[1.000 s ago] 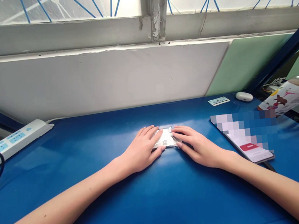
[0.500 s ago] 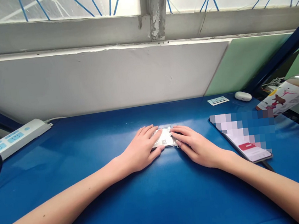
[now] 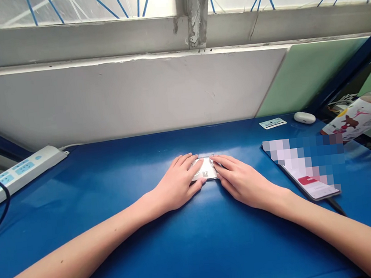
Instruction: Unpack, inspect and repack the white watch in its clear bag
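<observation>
One thin white packet (image 3: 210, 168) is lying toward the far edge of the table (image 3: 197, 252), probably handling as light, slippery and bendable, its ends offering the best hold. The left hand (image 3: 180, 181) is resting palm-down, fingers extended, over its left end; the right hand (image 3: 243, 179) is resting bent-fingered at its right, any pinch impossible to confirm.

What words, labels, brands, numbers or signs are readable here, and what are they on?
No text reads clearly anywhere.
White packet: a small dark square mark, perhaps a printed code; too small to read.
Card: a dark line of print; too small to read.
Phone: screen partly pixelated; the marks on its red patch are too blurred.
Bottle: a picture label with print; too blurred to read.
</observation>
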Available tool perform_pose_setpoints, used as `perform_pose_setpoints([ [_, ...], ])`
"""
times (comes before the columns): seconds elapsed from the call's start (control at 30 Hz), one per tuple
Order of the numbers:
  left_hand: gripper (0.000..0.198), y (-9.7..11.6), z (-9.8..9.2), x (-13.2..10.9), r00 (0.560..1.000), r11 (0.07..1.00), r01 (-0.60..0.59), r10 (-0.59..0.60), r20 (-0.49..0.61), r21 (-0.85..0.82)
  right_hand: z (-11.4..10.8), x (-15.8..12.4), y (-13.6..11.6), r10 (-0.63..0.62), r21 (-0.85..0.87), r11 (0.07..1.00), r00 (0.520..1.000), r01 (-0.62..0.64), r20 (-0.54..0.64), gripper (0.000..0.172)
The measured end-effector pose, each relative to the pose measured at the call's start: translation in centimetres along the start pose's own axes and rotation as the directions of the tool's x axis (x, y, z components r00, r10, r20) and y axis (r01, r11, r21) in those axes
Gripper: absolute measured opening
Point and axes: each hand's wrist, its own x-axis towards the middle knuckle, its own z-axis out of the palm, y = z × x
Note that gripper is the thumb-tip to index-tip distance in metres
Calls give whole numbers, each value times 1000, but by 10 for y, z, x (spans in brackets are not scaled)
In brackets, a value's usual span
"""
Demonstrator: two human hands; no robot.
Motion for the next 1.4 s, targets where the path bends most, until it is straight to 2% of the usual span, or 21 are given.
perform_pose_setpoints([
  [0.13, 48, 0, 1, 0, 1000, 1000, 0, 0, 5, -10, 1, 3, -3, 24, 38, 999, 1000, -23, -9, 34],
  [0.3, 49, -1, 3, 0, 998, 999, 16, -13, 68, -43, 1, 6, 1, -52, 39, 998, 998, 53, -18, 32],
  [0.5, 46, -1, 3, 0, 998, 995, 13, -7, 61, -99, -1, 13, 5, -218, -108, 970, 976, 219, 17, 32],
  [0.63, 45, 0, 3, 0, 1000, 992, 6, -3, 30, -123, 0, 25, -1, -273, -189, 942, 961, 278, 54, 30],
  [0.7, 46, 0, 4, 0, 1000, 993, 12, -9, 30, -114, 1, 28, -5, -247, -199, 949, 969, 246, 19, 28],
  [0.77, 49, -1, 4, 0, 999, 995, 24, -21, 37, -99, 3, 27, -7, -173, -191, 968, 984, 162, -38, 27],
  [0.83, 54, -1, 3, -1, 999, 995, 36, -33, 40, -90, 4, 22, -5, -126, -125, 985, 990, 116, -71, 27],
  [0.97, 52, -2, 1, -1, 999, 997, 30, -28, 28, -76, 3, 13, 9, -7, 49, 999, 997, 11, -83, 28],
  [1.1, 49, -1, -1, -1, 999, 996, 26, -23, 31, -82, 7, 11, 24, 136, 100, 987, 985, -126, -104, 34],
  [1.2, 47, -1, -2, -2, 1000, 992, 10, -8, 14, -125, 11, 11, 29, 140, 138, 983, 984, -124, -111, 38],
  [1.3, 47, -1, -3, -3, 1000, 988, -23, 20, -22, -154, 8, 11, 28, 142, 178, 977, 979, -115, -147, 30],
  [1.4, 47, -1, -3, -3, 997, 985, -33, 21, -73, -172, -1, 12, 28, 133, 173, 981, 960, -92, -245, 22],
])
